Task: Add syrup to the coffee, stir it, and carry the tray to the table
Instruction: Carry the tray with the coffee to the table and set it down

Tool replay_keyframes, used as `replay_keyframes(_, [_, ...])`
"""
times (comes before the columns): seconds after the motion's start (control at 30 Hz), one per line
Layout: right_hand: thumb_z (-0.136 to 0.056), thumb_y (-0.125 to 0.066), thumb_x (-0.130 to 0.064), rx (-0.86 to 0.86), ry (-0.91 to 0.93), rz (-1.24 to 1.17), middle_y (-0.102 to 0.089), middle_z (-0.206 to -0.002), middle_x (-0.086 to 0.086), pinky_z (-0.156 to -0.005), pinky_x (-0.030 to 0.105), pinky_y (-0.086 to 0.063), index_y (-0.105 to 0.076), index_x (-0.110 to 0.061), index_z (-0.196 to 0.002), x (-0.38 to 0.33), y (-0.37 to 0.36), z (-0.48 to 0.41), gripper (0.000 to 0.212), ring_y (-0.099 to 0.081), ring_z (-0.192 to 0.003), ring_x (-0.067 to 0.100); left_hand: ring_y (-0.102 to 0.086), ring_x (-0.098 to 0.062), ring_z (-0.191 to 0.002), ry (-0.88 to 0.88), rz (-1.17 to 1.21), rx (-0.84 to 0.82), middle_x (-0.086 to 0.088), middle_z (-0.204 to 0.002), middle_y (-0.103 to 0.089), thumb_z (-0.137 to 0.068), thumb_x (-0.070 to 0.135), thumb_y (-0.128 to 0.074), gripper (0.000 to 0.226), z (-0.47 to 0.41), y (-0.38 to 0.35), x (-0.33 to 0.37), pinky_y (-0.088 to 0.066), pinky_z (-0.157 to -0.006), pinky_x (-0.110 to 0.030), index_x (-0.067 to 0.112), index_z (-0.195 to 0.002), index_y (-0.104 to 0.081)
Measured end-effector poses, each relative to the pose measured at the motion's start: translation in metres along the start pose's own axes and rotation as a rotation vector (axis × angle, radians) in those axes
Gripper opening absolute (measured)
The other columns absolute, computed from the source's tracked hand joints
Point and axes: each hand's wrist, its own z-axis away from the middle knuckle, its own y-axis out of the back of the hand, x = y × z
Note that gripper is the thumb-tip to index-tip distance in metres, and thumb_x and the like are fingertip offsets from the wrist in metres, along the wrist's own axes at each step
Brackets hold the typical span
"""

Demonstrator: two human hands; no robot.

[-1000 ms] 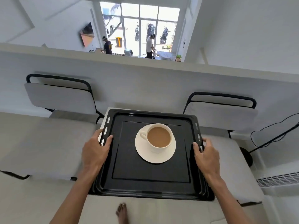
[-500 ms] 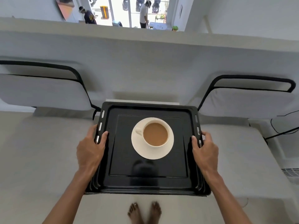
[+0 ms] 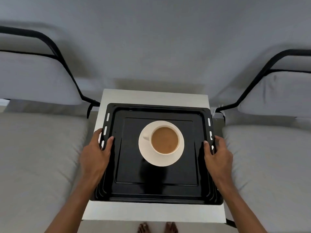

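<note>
A black metal tray [image 3: 158, 190] lies over a small white table [image 3: 151, 213] between two seats. On the tray a white cup of milky coffee [image 3: 164, 140] stands on a white saucer [image 3: 168, 160], its handle to the left. My left hand [image 3: 95, 156] grips the tray's left rim, thumb on top. My right hand [image 3: 218, 156] grips the right rim the same way. Whether the tray rests on the table or hovers just above it I cannot tell.
Grey cushioned chairs with black frames flank the table, one on the left [image 3: 37, 148] and one on the right [image 3: 272, 157]. A grey low wall [image 3: 154, 47] rises right behind the table. My bare feet [image 3: 158, 227] show below the table's near edge.
The tray has come down and forward over the white table, which now shows on all sides of it. The view has tilted down, so the windows and people beyond the wall are gone.
</note>
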Motion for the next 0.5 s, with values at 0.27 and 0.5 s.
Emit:
replay_keyframes(0.27, [-0.097,-0.062,-0.029,0.052,0.008,0.042,-0.057,-0.056,-0.008,-0.050,0.022,-0.037,-0.058,-0.012,-0.125,0.035,-0.068,-0.028,0.033,-0.056,-0.051,0.008,-0.066,-0.042,-0.071,-0.035,-0.053,-0.036,0.000,-0.058,-0.054,-0.099,0.046,-0.057,0.043,-0.032,-0.073,-0.034,-0.050,-0.068,-0.045,0.023,-0.135,-0.050])
replay_keyframes(0.5, [-0.097,-0.059,-0.036,0.093,0.041,0.109,-0.051,-0.047,-0.010,-0.049,0.021,-0.035,-0.057,-0.016,-0.124,0.050,-0.096,-0.044,0.034,-0.053,-0.048,0.006,-0.067,-0.045,-0.078,-0.040,-0.105,-0.034,-0.009,-0.070,-0.064,-0.100,0.048,-0.054,0.046,-0.045,-0.098,-0.045,-0.051,-0.071,-0.047,0.022,-0.136,-0.048])
